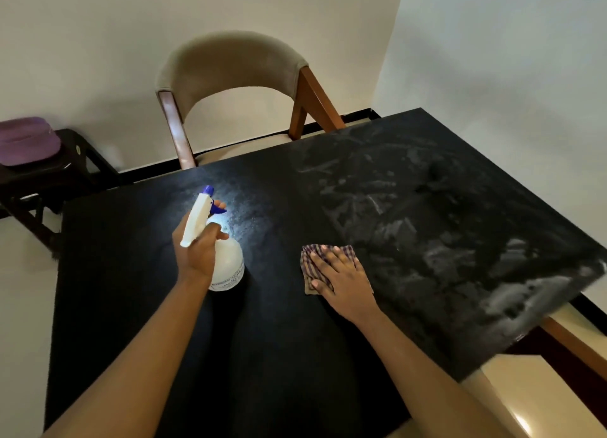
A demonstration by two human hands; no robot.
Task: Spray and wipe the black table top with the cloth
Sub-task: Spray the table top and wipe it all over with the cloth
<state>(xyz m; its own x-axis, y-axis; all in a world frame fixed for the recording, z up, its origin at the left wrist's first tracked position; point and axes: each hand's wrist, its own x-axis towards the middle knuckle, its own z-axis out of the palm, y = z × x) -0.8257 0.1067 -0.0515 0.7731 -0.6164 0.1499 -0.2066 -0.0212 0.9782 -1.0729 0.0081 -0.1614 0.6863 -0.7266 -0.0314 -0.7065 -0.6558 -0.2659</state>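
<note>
My two bare forearms reach out from the near edge of the black rectangular table top [262, 355], which is dark and even close to me. My right hand [341, 280] lies flat with the fingers spread and the palm down, pressing on the small checked purple-and-white cloth [310, 262]. The cloth sits on the table top around the middle, and its folds stick out past my fingertips and thumb. My left hand [197, 250] is closed around the neck of the white plastic spray bottle [226, 263] with a blue nozzle and trigger, one finger hooked over the trigger. The bottle leans away from me, nozzle aimed at the far edge. I cannot tell whether its base touches the surface.

Just beyond the nozzle, a pale wet patch shines on the table top. Towards the right edge and the far right corner, the surface is covered in grey smeared streaks.

Past the far edge stands a chair [236, 66] with a curved beige upholstered back and brown wooden legs. Off the far left corner, a dark stool [69, 161] carries a purple cap [28, 140].
</note>
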